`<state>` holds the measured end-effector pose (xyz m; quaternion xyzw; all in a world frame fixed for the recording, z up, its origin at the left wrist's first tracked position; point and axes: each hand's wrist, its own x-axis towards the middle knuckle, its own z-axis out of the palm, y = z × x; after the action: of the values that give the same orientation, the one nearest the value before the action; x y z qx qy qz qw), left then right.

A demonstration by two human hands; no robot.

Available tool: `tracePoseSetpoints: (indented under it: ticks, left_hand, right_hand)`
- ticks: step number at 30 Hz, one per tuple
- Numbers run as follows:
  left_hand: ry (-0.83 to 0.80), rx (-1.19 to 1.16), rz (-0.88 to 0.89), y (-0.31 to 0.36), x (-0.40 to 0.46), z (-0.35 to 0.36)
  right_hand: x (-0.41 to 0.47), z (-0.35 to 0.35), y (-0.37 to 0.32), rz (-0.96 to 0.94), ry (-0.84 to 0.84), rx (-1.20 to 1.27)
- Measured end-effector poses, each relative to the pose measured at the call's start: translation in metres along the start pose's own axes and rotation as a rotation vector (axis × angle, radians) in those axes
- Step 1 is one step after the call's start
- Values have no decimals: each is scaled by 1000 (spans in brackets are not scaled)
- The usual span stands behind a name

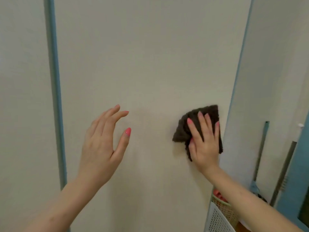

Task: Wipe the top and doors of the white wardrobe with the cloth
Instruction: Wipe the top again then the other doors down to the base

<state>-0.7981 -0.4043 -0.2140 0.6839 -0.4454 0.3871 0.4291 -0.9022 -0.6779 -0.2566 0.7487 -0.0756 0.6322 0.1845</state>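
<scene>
A white wardrobe door (142, 56) fills most of the head view, with blue-grey edging at its left and right sides. My right hand (204, 143) presses a dark brown cloth (182, 131) flat against the door near its right edge, fingers spread over it. My left hand (103, 143) hovers in front of the door at mid-height, fingers apart and curved, holding nothing; whether it touches the door I cannot tell.
Another white panel (21, 97) lies left of the blue-grey strip (55, 97). To the right stand long handles (260, 156) against a wall, with a perforated basket (222, 208) and a white perforated bin (217, 221) below.
</scene>
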Motion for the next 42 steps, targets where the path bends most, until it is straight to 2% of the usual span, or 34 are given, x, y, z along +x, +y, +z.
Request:
tracePoseSetpoints:
  ticks: [5, 8, 10, 13, 16, 18, 20, 24, 27, 29, 31, 35, 37, 38, 40, 42]
  left_hand:
    - [34, -71, -64, -2, -27, 3]
    - [-4, -62, -87, -1, -47, 6]
    - [-31, -56, -91, 1, -50, 9]
    - [-38, -76, -109, 1, -50, 15]
    - [-18, -97, -114, -1, -57, 25]
    - [-17, -105, -125, -2, -68, 31]
    - [-36, -108, -136, -5, -80, 36]
    - [-73, -108, -147, -14, -106, 33]
    - [-79, -71, -154, -27, -117, 20]
    - [-85, -34, -161, -36, -117, 13]
    - [-91, -19, -188, -44, -114, 10]
    - [-87, -18, -209, -50, -119, 17]
    - [-77, -26, -221, -53, -124, 20]
    - [-72, -26, -227, -55, -127, 20]
    - [-64, -17, -245, -60, -133, 16]
    - [-49, -14, -283, -64, -136, 10]
  right_hand:
    - [-164, -13, 7, -645, -531, -293]
    - [-154, -24, 17, -865, -628, -297]
    - [-108, -25, 23, -831, -484, -255]
    - [-22, -25, 37, -493, -189, -202]
    - [14, -21, 38, -241, -90, -151]
    - [-11, -12, 22, -146, -80, -90]
    - [-68, -2, 6, -296, -197, -110]
    - [-203, -10, -4, -858, -674, -309]
    - [-248, -12, -16, -1038, -811, -348]
    - [-231, -5, -26, -1029, -724, -251]
    - [-188, 6, -42, -919, -544, -116]
    - [-84, 30, -84, -423, -174, -32]
    - [-62, 40, -113, -176, -97, 1]
    - [-64, 45, -127, -119, -88, 14]
    - [-95, 53, -149, -202, -168, 41]
    - [-141, 53, -165, -488, -348, 52]
